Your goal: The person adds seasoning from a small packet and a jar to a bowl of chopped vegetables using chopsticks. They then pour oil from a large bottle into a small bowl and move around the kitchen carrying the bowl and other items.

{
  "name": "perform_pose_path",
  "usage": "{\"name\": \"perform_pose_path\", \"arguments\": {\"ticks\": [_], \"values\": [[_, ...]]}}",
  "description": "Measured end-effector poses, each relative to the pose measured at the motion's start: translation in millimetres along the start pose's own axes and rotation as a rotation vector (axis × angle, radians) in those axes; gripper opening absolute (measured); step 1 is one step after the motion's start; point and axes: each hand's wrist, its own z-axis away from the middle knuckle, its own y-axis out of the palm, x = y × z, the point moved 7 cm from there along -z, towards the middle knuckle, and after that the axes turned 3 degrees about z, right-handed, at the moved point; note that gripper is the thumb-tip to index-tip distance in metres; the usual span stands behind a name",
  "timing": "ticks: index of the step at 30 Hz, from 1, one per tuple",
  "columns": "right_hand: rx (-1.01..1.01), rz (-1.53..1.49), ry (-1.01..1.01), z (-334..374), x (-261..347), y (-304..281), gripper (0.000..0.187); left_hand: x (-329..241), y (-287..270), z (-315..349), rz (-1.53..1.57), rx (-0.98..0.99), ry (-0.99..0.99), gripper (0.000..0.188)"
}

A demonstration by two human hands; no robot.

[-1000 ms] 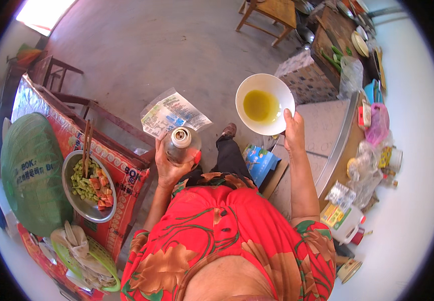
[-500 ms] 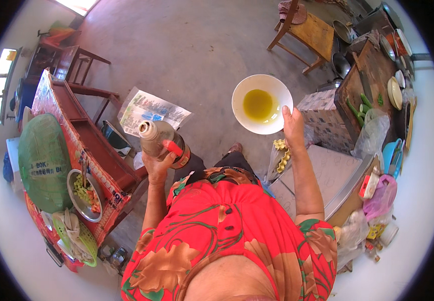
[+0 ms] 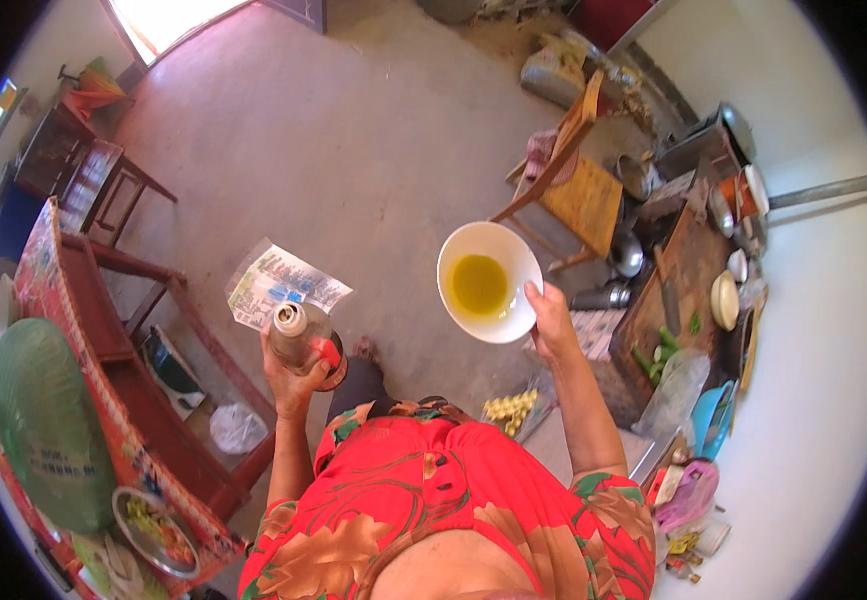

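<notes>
Wrapped around a brownish bottle (image 3: 298, 345) is my left hand (image 3: 291, 385); the bottle has a pale open neck and a red handle and tilts toward the top of the view. In my right hand (image 3: 551, 322) is a white bowl (image 3: 525, 265), gripped at its right rim with the thumb over the edge. Yellow-green oil (image 3: 478, 285) covers the bowl's bottom. Bottle and bowl are apart, both held in the air in front of me. Below them, near the bottle, a printed sheet (image 3: 273, 275) lies on the floor.
To my left stands a red table (image 3: 138, 400) with a green mesh cover (image 3: 43, 430) and a metal bowl of chopped vegetables (image 3: 158, 535). A wooden chair (image 3: 578, 205) is ahead right, beside a wooden board (image 3: 673, 275) with a knife and green vegetables. Yellow egg tray (image 3: 511, 408) is nearby.
My view has shifted forward and right, bringing the chair and board closer. Both hands keep hold of the bottle and the bowl; the bowl now sits lower and slightly left in view.
</notes>
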Motion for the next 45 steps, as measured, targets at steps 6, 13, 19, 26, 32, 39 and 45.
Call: {"name": "perform_pose_path", "arguments": {"ticks": [6, 13, 19, 26, 32, 39, 45], "values": [[0.032, -0.020, 0.023, -61.7, 59.0, 28.2, 0.028, -4.0, 21.1, -98.2, -0.153, -0.018, 0.097, 0.078], [0.068, -0.040, 0.077, -149.8, 77.0, 23.0, 0.028, -2.6, 70.8, -189.3, -0.130, 0.020, 0.103, 0.081], [0.134, -0.043, -0.016, -254.8, 101.8, 15.1, 0.030, -3.8, 111.1, -260.6, -0.078, -0.005, 0.072, 0.081], [0.125, 0.022, -0.039, -370.4, 132.5, -22.4, 0.031, -12.5, 168.7, -330.4, -0.243, -0.070, 0.089, 0.059], [0.066, -0.013, -0.042, -441.9, 180.7, -32.8, 0.029, 8.9, 215.8, -411.7, -0.156, -0.061, 0.055, 0.058], [-0.079, -0.050, 0.047, -517.0, 232.0, -45.6, 0.027, 55.5, 267.1, -554.6, -0.132, 0.108, 0.062, 0.074], [-0.280, -0.139, 0.067, -552.5, 276.8, -71.2, 0.029, 46.0, 357.1, -673.0, -0.294, 0.301, 0.188, 0.063]]}}
